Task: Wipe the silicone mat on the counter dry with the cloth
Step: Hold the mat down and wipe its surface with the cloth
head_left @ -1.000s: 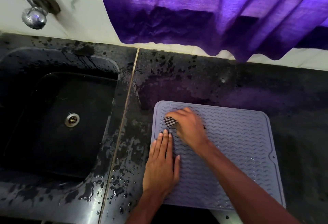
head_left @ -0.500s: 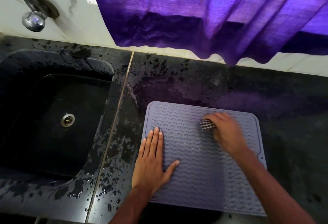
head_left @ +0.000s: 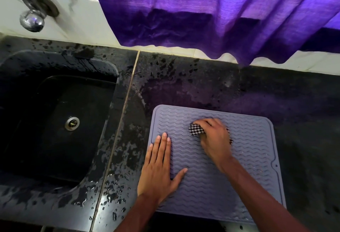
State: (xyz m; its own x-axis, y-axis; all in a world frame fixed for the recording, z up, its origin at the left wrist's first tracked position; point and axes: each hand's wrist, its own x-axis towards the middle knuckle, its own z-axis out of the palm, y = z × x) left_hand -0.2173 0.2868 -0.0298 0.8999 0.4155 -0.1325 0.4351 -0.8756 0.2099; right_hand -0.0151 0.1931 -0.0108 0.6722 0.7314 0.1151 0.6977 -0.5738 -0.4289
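Note:
A grey-lilac silicone mat (head_left: 253,151) with wavy ridges lies flat on the black counter, right of the sink. My right hand (head_left: 214,140) presses a bunched black-and-white checked cloth (head_left: 196,129) onto the mat's upper middle; most of the cloth is hidden under the palm. My left hand (head_left: 159,169) lies flat with fingers spread on the mat's left part, near its left edge. A few water beads show on the mat near its right side.
A black sink (head_left: 60,125) with a metal drain (head_left: 72,123) sits to the left, a tap (head_left: 32,20) above it. The wet black counter (head_left: 184,84) carries drops and puddles. A purple curtain (head_left: 211,16) hangs over the back wall.
My right hand swept the cloth from the mat's left to its right, then came back toward the middle. My left hand stayed flat on the mat's left part.

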